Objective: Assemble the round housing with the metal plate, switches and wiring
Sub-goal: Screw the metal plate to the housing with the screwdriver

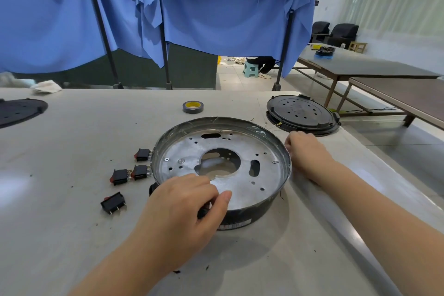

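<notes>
The round black housing (252, 214) sits on the grey table in the middle, with the perforated metal plate (242, 151) lying inside it. My left hand (185, 206) grips the housing's near rim, fingers curled over the edge and covering a small black part that I cannot make out. Pressed against the housing's right outer wall is my right hand (305, 151). Several black rocker switches with red faces lie left of the housing: one (143, 154) touching its wall, two (131, 174) side by side, one (113, 203) nearer me. Thin wires (274, 125) lie by the far right rim.
A roll of grey tape (193, 106) stands behind the housing. A black round cover (302, 113) lies at the table's far right corner, another black disc (20, 110) at the far left. A white rag (46, 86) is at the back. The table edge runs along the right.
</notes>
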A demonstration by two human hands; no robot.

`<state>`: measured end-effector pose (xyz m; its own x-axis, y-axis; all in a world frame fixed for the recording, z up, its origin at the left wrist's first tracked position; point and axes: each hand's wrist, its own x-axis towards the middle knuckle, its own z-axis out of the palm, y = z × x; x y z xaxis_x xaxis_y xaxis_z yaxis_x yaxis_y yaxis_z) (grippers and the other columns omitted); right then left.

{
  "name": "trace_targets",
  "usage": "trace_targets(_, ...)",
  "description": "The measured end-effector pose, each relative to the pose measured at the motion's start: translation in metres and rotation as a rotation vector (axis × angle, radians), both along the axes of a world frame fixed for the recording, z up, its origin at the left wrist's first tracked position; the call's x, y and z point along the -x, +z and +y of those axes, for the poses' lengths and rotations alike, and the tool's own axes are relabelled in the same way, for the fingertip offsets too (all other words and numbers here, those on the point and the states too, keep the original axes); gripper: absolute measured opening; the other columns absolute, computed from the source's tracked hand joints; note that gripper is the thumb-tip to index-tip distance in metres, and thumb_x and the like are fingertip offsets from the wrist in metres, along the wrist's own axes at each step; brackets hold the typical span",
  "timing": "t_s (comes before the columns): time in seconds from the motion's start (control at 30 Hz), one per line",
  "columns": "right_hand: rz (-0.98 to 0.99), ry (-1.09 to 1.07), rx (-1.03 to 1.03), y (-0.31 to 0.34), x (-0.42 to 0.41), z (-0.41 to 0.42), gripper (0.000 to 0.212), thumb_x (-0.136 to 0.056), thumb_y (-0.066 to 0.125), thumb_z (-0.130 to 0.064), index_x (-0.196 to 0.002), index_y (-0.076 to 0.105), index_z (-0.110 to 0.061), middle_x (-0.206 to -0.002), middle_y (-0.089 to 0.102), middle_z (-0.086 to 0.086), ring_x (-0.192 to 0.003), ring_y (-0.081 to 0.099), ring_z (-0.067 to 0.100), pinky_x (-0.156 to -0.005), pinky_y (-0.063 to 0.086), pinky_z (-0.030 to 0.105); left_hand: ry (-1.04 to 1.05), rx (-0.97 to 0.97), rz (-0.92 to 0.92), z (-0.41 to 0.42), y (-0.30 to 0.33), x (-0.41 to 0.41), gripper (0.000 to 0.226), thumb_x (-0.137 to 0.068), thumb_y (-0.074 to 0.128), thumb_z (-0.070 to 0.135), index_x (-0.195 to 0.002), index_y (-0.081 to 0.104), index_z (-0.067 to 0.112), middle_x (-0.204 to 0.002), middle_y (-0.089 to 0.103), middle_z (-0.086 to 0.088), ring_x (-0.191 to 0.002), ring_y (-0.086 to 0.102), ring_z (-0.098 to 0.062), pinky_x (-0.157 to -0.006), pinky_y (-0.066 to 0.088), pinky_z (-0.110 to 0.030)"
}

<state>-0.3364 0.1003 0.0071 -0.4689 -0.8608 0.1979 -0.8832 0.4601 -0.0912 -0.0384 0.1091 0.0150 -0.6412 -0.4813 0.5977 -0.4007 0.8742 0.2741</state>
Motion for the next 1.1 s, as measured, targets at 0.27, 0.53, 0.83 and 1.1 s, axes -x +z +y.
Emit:
trace_targets(0.27,-0.233,0.313,0.357,0.057,-0.034,0.028,0.003,-0.093,0.057,-0.021,-0.093,0.059,-0.024,-0.080,0.063,-0.009,-0.073,0.060,0.010,-0.070,0.053,0.029,-0.019,-0.086,-0.028,0.002,0.002,-0.003,0.044,-0.092,0.042,0.044,-0.055,0.046,0.021,-0.053,0.042,0.007,-0.053,0.043,-0.013,-0.050,0.040,-0.033)
trace_targets(0.53,-0.664,0.692,-0.246,0.067,-0.107,0.048,0.008,-0.088,0.065,-0.025,-0.082,0.068,-0.028,-0.068,0.068,-0.013,-0.062,0.063,-0.002,-0.060,0.047,0.012,-0.073,-0.208,-0.021,-0.001,0.009,-0.010,0.037,-0.086,0.045,0.044,-0.057,0.047,0.022,-0.054,0.045,0.007,-0.055,0.045,-0.011,-0.051,0.039,-0.031)
trace_targets(0.83,-0.692,0.729,-0.286,0.066,-0.119,0.043,0.003,-0.086,0.069,-0.028,-0.087,0.071,-0.026,-0.075,0.072,-0.007,-0.070,0.065,0.008,-0.073,0.054,0.030,-0.047,-0.266,-0.026,-0.011,0.009,-0.015,0.029,-0.084,0.047,0.037,-0.062,0.058,0.022,-0.057,0.054,0.006,-0.063,0.052,-0.017,-0.065,0.037,-0.016)
trace_targets(1.1,-0.754,0.731,-0.282,0.069,-0.116,0.046,0.008,-0.087,0.067,-0.021,-0.092,0.073,-0.023,-0.075,0.073,-0.008,-0.072,0.069,0.004,-0.070,0.054,0.020,-0.031,-0.335,0.133,-0.007,0.009,-0.011,0.011,-0.082,0.070,0.028,-0.072,0.068,0.033,-0.068,0.064,0.017,-0.072,0.061,-0.007,-0.062,0.043,-0.015)
